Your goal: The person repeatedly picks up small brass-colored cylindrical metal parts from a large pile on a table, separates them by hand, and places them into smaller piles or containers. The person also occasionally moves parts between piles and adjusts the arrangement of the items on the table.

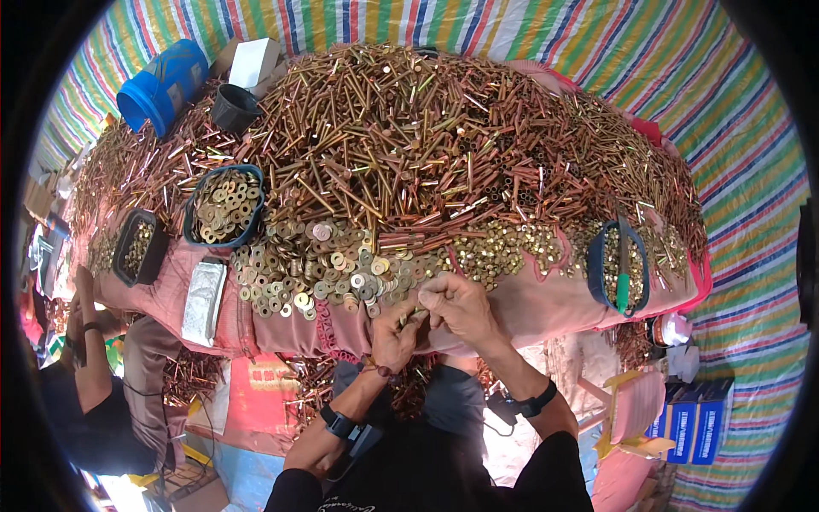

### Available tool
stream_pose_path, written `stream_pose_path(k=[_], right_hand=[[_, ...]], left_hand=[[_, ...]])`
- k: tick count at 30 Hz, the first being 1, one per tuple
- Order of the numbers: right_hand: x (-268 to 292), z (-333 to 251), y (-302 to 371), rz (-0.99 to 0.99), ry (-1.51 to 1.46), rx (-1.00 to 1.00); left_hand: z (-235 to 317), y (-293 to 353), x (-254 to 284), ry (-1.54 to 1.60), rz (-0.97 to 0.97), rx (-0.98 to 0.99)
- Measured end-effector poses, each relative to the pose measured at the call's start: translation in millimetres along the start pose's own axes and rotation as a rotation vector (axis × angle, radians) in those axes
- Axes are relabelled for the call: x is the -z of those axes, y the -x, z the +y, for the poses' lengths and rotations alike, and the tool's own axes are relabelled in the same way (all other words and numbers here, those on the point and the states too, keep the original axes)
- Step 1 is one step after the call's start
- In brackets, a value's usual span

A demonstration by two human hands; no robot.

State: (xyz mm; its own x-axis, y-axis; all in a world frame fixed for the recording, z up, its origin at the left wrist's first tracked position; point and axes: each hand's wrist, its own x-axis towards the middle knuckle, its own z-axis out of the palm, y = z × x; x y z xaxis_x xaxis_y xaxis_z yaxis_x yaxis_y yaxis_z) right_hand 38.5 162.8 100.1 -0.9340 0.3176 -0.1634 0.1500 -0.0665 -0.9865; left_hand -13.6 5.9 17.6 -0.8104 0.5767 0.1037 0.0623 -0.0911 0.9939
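Note:
Close together at the near edge of the cloth-covered table (546, 303) are my left hand (395, 340) and my right hand (458, 309). Both are closed, fingertips pinched and nearly meeting; whatever small piece is between them is too small to make out. Just beyond lies a spread of flat washers (341, 271), and to its right a scatter of small brass-coloured nuts (490, 256). Behind these rises a big heap of copper- and brass-coloured metal rods and sleeves (426, 136).
A blue-rimmed basket of washers (226, 207), a dark tray of nuts (139, 247) and a silver packet (204, 301) are on the left. Right stands a nut basket (606, 269) with a green-handled tool (623, 286). A blue bucket (162, 90) lies behind. Another person's arm (90, 333) reaches in from the left.

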Motion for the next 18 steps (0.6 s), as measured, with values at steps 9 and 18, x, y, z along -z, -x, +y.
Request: stream_pose_path(k=[9, 18], right_hand=[[-12, 0, 12, 0.016, 0.095, 0.036], [47, -6, -56, 0.435, 1.002, 0.481]], left_hand=[[-3, 6, 0, -0.101, 0.045, -0.063], [-4, 3, -6, 0.062, 0.079, -0.132]])
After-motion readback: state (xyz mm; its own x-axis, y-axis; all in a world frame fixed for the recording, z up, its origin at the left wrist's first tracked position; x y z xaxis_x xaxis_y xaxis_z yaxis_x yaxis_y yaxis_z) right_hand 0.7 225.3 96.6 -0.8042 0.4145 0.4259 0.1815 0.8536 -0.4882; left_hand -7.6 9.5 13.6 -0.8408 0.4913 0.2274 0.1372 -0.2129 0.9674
